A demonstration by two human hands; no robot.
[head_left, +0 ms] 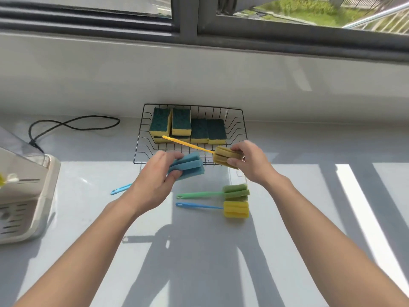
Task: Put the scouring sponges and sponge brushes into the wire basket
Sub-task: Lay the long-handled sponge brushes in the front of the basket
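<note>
Here the scouring sponges (188, 127) already sit in the wire basket (238, 127) at the back of the desk (287, 218), several standing or leaning with green faces up, grouped toward the left and middle of the basket. The brushes are what remain.

The left hand (152, 185) is closed around the foam head of a blue sponge brush (188, 166), thumb under and fingers over, just in front of the basket's near rim; its blue handle (120, 189) sticks out to the left behind the wrist. The right hand (250, 162) pinches the head of a yellow-handled brush (225, 157) between thumb and fingertips, and the thin yellow handle (186, 144) reaches left and away over the basket, its tip above the sponges. Two more brushes lie on the desk close in front, side by side with heads to the right: a green brush (235, 191) and, nearer the person, a yellow-headed brush (235, 209) with a blue handle.

These brushes look very light, with soft, ribbed foam that gives under the fingers and springs back, so squeezing the head is a safe, non-slip hold. The plastic handles seem thin and somewhat bendy, and likely to snag in the wire grid. Holding at the head and guiding the handle in flat along the basket's open near side would probably work best, since the sponges take up the far part.
</note>
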